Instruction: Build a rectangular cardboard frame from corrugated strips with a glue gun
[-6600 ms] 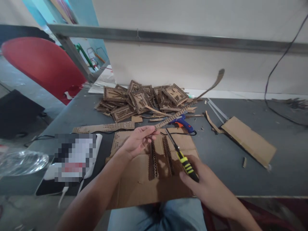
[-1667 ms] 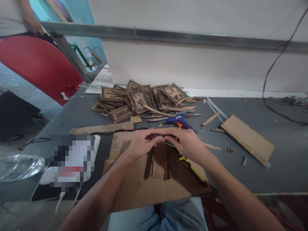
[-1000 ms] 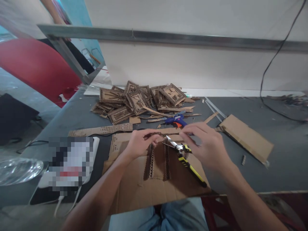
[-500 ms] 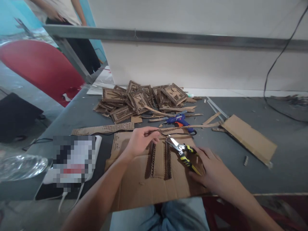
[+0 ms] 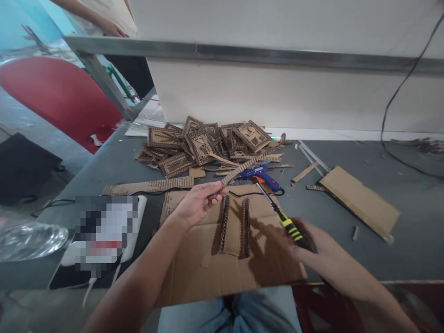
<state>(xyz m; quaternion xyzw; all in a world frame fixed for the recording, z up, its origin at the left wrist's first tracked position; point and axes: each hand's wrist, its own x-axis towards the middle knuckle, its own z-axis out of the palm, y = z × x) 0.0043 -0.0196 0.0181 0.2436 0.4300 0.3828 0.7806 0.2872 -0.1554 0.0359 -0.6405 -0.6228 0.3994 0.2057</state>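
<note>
My left hand [image 5: 199,203] pinches one end of a long corrugated cardboard strip [image 5: 243,170], which slants up to the right over the table. In my right hand [image 5: 310,243] are black-and-yellow scissors-like cutters [image 5: 290,227], their metal blades pointing up and left, away from the strip. Below both hands lies a flat cardboard sheet [image 5: 190,273]. On it rests a small rectangular cardboard piece [image 5: 234,231], with upright corrugated strips along its two long sides. A blue hot glue gun [image 5: 262,175] lies just beyond the sheet.
Small framed cardboard panels [image 5: 197,143] are heaped at the back. At the right lies a cardboard slab [image 5: 360,199]; at the left, a phone [image 5: 107,231] and a plastic bottle [image 5: 33,240]. A red chair [image 5: 58,92] and a standing person [image 5: 104,21] are beyond the table.
The strip in my left hand has swung from nearly level to slanting up. My right hand has drawn the cutters right and turned them. The person behind has shifted right.
</note>
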